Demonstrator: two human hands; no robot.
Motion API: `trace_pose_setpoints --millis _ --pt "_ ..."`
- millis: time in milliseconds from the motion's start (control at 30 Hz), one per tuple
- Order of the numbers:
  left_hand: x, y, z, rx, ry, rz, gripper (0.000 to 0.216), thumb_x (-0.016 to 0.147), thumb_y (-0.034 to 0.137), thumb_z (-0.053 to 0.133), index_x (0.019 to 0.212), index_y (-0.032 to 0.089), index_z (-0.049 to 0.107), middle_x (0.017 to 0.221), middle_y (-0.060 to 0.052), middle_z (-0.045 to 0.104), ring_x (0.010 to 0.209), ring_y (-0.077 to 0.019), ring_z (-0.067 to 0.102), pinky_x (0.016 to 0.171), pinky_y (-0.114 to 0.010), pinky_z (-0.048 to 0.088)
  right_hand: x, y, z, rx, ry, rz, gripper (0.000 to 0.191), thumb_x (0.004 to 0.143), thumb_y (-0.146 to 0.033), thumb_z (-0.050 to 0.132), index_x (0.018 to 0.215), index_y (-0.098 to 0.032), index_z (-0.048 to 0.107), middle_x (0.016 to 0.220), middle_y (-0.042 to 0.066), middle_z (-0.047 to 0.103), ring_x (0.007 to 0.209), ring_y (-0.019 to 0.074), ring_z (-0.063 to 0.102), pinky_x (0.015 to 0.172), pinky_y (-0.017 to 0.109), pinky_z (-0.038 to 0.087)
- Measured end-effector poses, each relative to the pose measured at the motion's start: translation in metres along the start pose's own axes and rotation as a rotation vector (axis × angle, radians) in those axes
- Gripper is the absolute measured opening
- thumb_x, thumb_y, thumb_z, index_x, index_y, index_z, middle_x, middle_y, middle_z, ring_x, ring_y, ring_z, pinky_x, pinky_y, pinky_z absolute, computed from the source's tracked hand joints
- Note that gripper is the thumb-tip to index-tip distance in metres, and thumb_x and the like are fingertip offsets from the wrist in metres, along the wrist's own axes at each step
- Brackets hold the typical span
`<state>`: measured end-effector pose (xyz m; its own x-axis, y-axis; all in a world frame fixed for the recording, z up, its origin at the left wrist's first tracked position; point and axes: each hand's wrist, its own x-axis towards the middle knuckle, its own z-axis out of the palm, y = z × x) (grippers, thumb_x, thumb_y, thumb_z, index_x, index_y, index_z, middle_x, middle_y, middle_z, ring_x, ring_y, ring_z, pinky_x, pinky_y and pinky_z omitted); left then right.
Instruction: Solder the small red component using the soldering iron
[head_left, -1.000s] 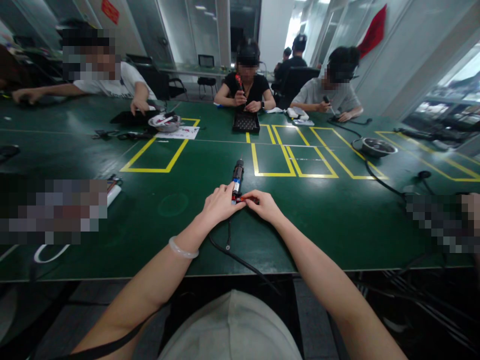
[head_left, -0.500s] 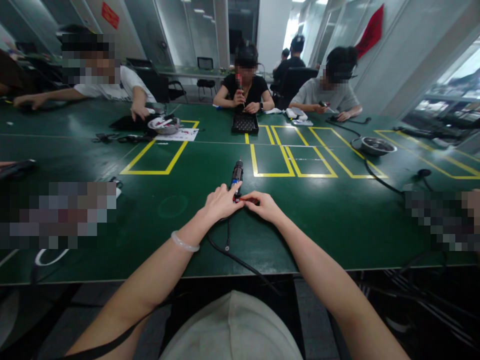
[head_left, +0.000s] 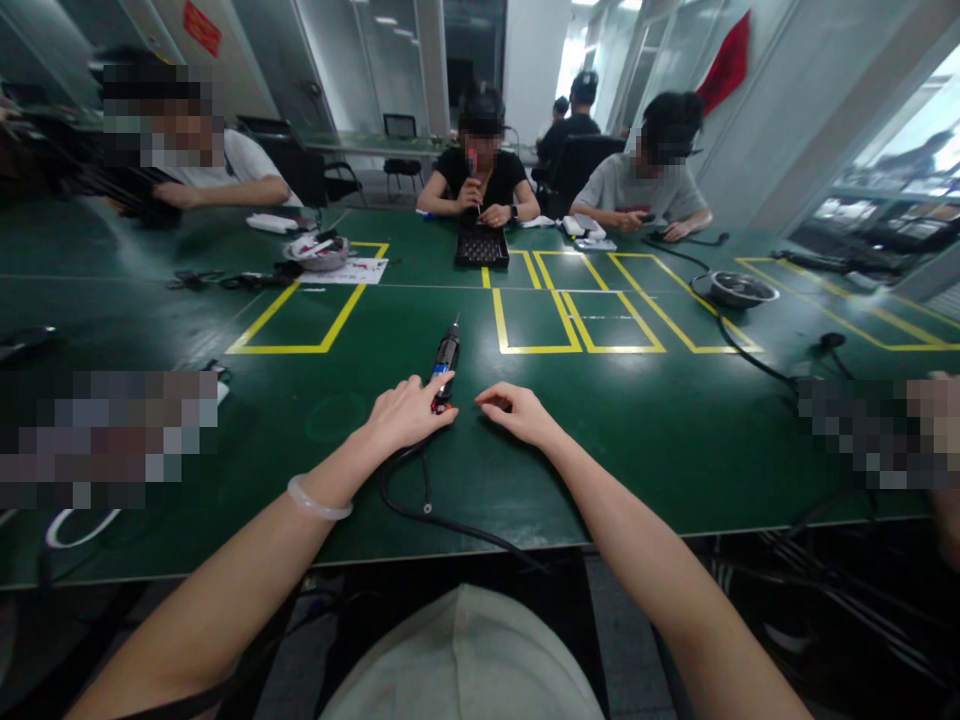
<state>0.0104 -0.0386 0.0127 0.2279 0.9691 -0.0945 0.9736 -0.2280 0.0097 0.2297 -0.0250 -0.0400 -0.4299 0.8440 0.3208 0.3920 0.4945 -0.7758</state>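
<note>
An electric screwdriver (head_left: pixel 447 352), black with a blue band and a thin metal bit, lies on the green table with its tip pointing away from me. My left hand (head_left: pixel 409 412) is closed over its rear end, thumb and forefinger along it, and hides part of the body. Red-orange bits show beside the thumb. From under this hand a black cable (head_left: pixel 450 522) curves down to the table's near edge. My right hand (head_left: pixel 517 412) rests just to the right, apart from the screwdriver. Its fingers are loosely curved, with a small gap and nothing visible between them.
Yellow tape rectangles (head_left: pixel 540 350) mark the green table (head_left: pixel 660 430). Across it, several people sit working; one has a black tray (head_left: pixel 482 250). A bowl of small items (head_left: pixel 316 252) stands back left, a metal bowl (head_left: pixel 742 290) at right. Black cables run along the right side.
My left hand has slid left with the screwdriver, whose tip now leans right. My right hand has come away from its rear end. At far left, a person has lifted a dark object.
</note>
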Motion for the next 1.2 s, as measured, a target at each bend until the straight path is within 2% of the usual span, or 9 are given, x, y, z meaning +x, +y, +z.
trace_pose_setpoints --millis 200,400,533,633,733,833,933,1067,1200 --pt "-0.014 -0.05 -0.003 0.025 -0.055 -0.112 0.077 0.085 0.07 0.031 0.153 0.038 0.019 0.117 -0.015 0.055 0.105 -0.0358 0.059 0.084 -0.047 0.047 -0.001 -0.004 -0.002 -0.004 -0.012 0.036 0.017 0.085 -0.019 0.059 0.097 -0.017 0.071 0.094 0.004 0.071 0.078 0.0133 0.061 0.074 0.026 0.047" --pt "-0.017 -0.12 -0.004 0.064 -0.099 -0.25 0.081 0.084 0.074 0.027 0.155 0.036 0.016 0.122 -0.02 0.053 0.111 -0.0402 0.056 0.083 -0.048 0.045 -0.001 -0.005 -0.002 -0.013 -0.013 0.037 0.018 0.085 -0.02 0.058 0.097 -0.017 0.071 0.094 0.004 0.071 0.077 0.0131 0.06 0.074 0.026 0.046" --pt "-0.016 -0.166 -0.008 0.117 -0.146 -0.352 0.083 0.085 0.073 0.025 0.156 0.031 0.013 0.13 -0.021 0.05 0.113 -0.0387 0.053 0.086 -0.046 0.043 -0.001 -0.004 -0.002 -0.01 -0.011 0.032 0.018 0.085 -0.019 0.058 0.096 -0.017 0.071 0.093 0.003 0.07 0.076 0.0127 0.059 0.073 0.025 0.046" --pt "-0.017 -0.188 -0.012 0.16 -0.172 -0.426 0.079 0.089 0.069 0.025 0.155 0.028 0.014 0.132 -0.02 0.05 0.111 -0.0359 0.053 0.088 -0.043 0.041 -0.001 -0.004 -0.002 -0.013 -0.007 0.039 0.018 0.085 -0.018 0.058 0.096 -0.017 0.072 0.092 0.003 0.07 0.074 0.0122 0.059 0.072 0.025 0.046" --pt "-0.023 -0.192 -0.013 0.208 -0.121 -0.444 0.069 0.092 0.063 0.025 0.153 0.029 0.022 0.132 -0.015 0.052 0.109 -0.032 0.054 0.089 -0.038 0.039 -0.001 -0.006 -0.002 -0.015 -0.002 0.042 0.018 0.085 -0.018 0.058 0.096 -0.017 0.072 0.091 0.003 0.07 0.073 0.0119 0.058 0.071 0.025 0.045" --pt "-0.033 -0.181 -0.009 0.315 0.09 -0.41 0.059 0.094 0.056 0.03 0.143 0.024 0.037 0.135 -0.011 0.05 0.11 -0.0286 0.052 0.087 -0.033 0.04 -0.001 -0.006 -0.002 -0.015 -0.002 0.042 0.017 0.085 -0.018 0.058 0.095 -0.017 0.072 0.089 0.003 0.069 0.072 0.0115 0.057 0.07 0.024 0.045" --pt "-0.043 -0.167 -0.003 0.356 0.248 -0.385 0.048 0.093 0.05 0.037 0.125 0.016 0.049 0.125 -0.012 0.054 0.106 -0.0269 0.052 0.083 -0.03 0.041 -0.001 -0.005 -0.001 -0.016 -0.003 0.042 0.017 0.084 -0.017 0.058 0.095 -0.017 0.072 0.088 0.003 0.069 0.071 0.0112 0.056 0.069 0.024 0.044" --pt "-0.048 -0.16 -0.001 0.316 0.279 -0.391 0.036 0.091 0.045 0.042 0.108 0.016 0.054 0.115 -0.012 0.056 0.102 -0.0272 0.052 0.076 -0.029 0.04 -0.001 -0.004 -0.002 -0.012 -0.005 0.033 0.017 0.084 -0.017 0.058 0.095 -0.017 0.072 0.089 0.003 0.069 0.072 0.0117 0.057 0.07 0.025 0.045" --pt "-0.046 -0.161 -0.004 0.307 0.284 -0.408 0.04 0.094 0.046 0.033 0.106 0.016 0.056 0.113 -0.011 0.057 0.099 -0.0274 0.054 0.07 -0.03 0.04 -0.001 -0.004 -0.002 -0.008 -0.005 0.032 0.017 0.084 -0.017 0.058 0.095 -0.017 0.072 0.09 0.004 0.069 0.073 0.0123 0.058 0.071 0.025 0.045"
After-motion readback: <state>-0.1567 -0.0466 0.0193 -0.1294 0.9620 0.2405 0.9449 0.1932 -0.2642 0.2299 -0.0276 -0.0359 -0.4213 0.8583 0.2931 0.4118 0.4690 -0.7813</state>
